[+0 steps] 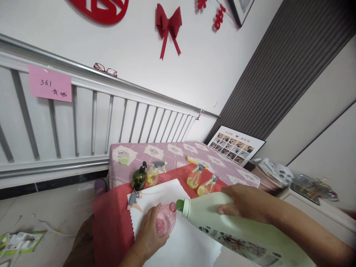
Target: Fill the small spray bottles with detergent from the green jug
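My left hand (150, 230) is wrapped round a small clear pink spray bottle (167, 219) without its top, tilted over a white cloth (182, 248). My right hand (240, 204) grips a large pale green detergent jug (236, 237), tipped so that its green spout meets the pink bottle's neck. Whether liquid is flowing I cannot make out. A grey and peach spray head (135, 200) lies at the cloth's left edge. Behind it stand a dark green pump bottle (139, 178) and a yellowish spray bottle (152, 175). Two more yellowish spray bottles, one left (193, 178) and one right (206, 187), stand farther right.
A purple patterned cloth (167, 150) and a red cloth (111, 218) cover the table. At the back lie a yellow box (197, 162) and a pale green lid-like piece (124, 160). Behind runs a white radiator (83, 122); a photo board (236, 145) leans at right.
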The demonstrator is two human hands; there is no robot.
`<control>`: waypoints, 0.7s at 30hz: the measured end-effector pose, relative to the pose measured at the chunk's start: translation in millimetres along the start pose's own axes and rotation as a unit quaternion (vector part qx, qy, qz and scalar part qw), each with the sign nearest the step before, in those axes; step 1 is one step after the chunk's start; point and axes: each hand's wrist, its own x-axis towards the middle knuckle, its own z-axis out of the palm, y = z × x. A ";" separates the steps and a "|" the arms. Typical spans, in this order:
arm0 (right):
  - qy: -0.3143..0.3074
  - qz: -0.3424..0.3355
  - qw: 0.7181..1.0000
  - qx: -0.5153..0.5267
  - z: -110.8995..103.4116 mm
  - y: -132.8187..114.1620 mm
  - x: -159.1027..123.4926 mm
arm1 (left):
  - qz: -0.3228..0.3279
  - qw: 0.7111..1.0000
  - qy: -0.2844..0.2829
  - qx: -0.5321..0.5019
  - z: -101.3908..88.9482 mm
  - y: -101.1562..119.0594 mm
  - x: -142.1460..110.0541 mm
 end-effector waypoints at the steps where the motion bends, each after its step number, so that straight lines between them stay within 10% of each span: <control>1: 0.001 -0.001 1.000 -0.001 0.3 0.7 0.1 | -0.002 1.000 -0.001 0.000 -0.1 0.1 -0.2; 21: 0.005 -0.004 1.000 -0.008 0.2 -2.1 0.2 | 0.008 1.000 -0.005 -0.008 1.8 -2.7 -0.9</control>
